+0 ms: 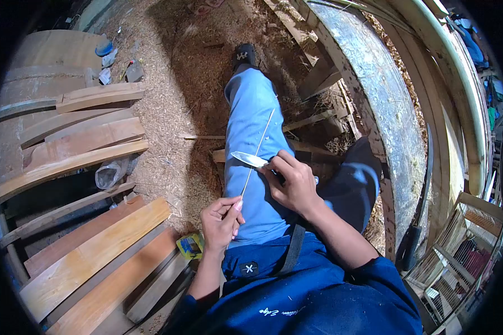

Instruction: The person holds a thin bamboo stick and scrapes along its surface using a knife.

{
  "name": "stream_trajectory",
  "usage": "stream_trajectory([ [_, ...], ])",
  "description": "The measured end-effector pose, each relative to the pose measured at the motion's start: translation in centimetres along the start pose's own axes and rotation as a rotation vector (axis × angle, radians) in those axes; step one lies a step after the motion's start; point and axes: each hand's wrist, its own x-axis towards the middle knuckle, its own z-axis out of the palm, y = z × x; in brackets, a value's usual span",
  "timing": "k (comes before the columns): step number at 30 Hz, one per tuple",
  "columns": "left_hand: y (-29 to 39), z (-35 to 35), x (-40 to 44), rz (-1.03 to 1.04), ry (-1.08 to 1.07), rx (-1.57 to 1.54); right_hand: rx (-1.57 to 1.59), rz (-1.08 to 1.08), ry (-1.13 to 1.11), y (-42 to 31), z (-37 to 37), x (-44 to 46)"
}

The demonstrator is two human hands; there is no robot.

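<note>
Fingers [224, 202] of our left hand [217, 223] are pinching the near end of the thin stick [261, 143], while our right hand [293, 184] has its fingers curled tight around the handle of the knife [246, 159]. The stick is above the blue trouser leg [251, 106], slanting up toward its right edge, and the blade crosses it with the tip out by the leg's left edge. From one view we can't tell if the stick touches the cloth. Honestly, we'd go for light strokes at a shallow angle, edge turned away from the left thumb and off the thigh. Something this skinny probably flexes, so we reckon working near the pinch beats working way out toward the tip.
</note>
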Motion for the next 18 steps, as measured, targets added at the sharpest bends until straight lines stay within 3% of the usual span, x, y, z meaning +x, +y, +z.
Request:
stream_trajectory([
  [12, -2.8, -5.0, -6.1, -0.019, -0.021, -0.009, -0.051, 0.039, 0.122, 1.1, 0.1, 1.7],
  [18, -0.8, -2.8, -4.2, -0.067, 0.009, 0.059, -0.061, 0.051, 0.114, 1.6, -0.2, 2.6],
])
